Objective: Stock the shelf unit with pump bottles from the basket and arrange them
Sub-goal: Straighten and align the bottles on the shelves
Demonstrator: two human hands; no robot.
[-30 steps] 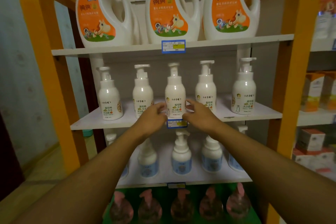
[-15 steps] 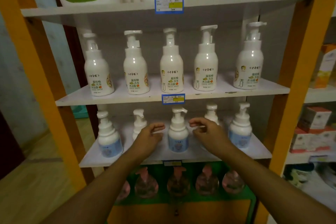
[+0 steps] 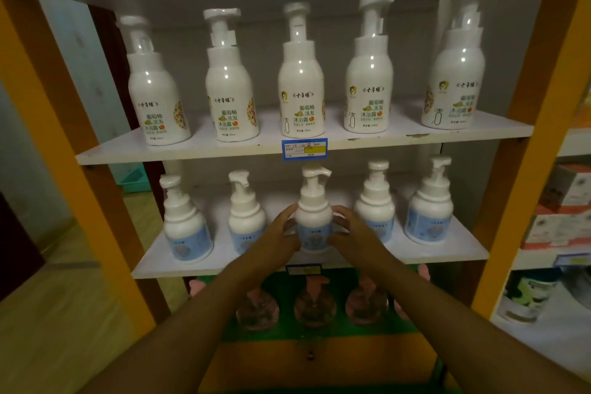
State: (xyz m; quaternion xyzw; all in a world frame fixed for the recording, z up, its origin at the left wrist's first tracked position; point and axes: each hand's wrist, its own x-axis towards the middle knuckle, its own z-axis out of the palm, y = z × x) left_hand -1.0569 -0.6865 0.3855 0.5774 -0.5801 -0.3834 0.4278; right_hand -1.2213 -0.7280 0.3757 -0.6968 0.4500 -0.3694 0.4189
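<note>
Your left hand [image 3: 277, 235] and right hand [image 3: 353, 233] both cup the middle white pump bottle with the pale blue label [image 3: 314, 217], fingers curled against its left and right sides, so it sits squeezed between your two palms. It stands upright on the lower white shelf board [image 3: 447, 254], near the front edge, above the shelf's price tag [image 3: 303, 269]. Your left fingertips [image 3: 289, 213] reach its shoulder; your right fingertips [image 3: 339, 211] do the same on the other side.

Two more blue-label bottles stand on each side: the nearest left one [image 3: 246, 217] is just beside your left hand, the nearest right one [image 3: 375, 206] partly behind your right hand. Gaps between bottles are narrow. Overhead, the upper white shelf board [image 3: 192, 150] carries five taller white pump bottles [image 3: 300, 80], leaving little headroom above the pump nozzle. Orange wooden uprights [image 3: 524, 169] frame both ends.
</note>
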